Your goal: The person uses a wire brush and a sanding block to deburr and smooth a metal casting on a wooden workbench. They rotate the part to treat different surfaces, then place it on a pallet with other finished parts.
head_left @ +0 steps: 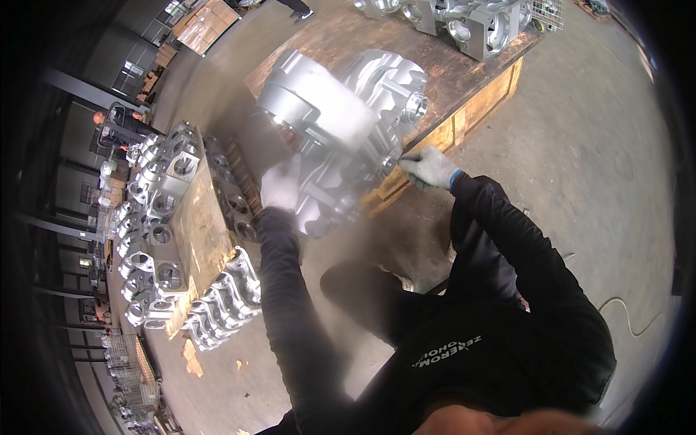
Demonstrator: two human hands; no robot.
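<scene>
A large silver metal casting (322,190) with ribs and round bosses leans at the table's near edge, partly in haze or blur. My left hand (281,185), in a white glove, grips its left side; the fingertips are blurred. On the other side my right hand (433,168), gloved in white with a blue cuff, is closed with its fingertips at a round boss on the casting's edge. Just beyond stand a bulky smooth casting (308,98) and a ribbed casting (384,80), close together. Where one part ends and another begins is hard to make out.
The brown-topped wooden table (464,87) carries more castings (486,29) at its far right. To my left, several castings (170,170) stand around a wooden board (206,225). Wood scraps (191,358) and a thin hose (622,319) lie on the floor. A person (119,125) is in the left background.
</scene>
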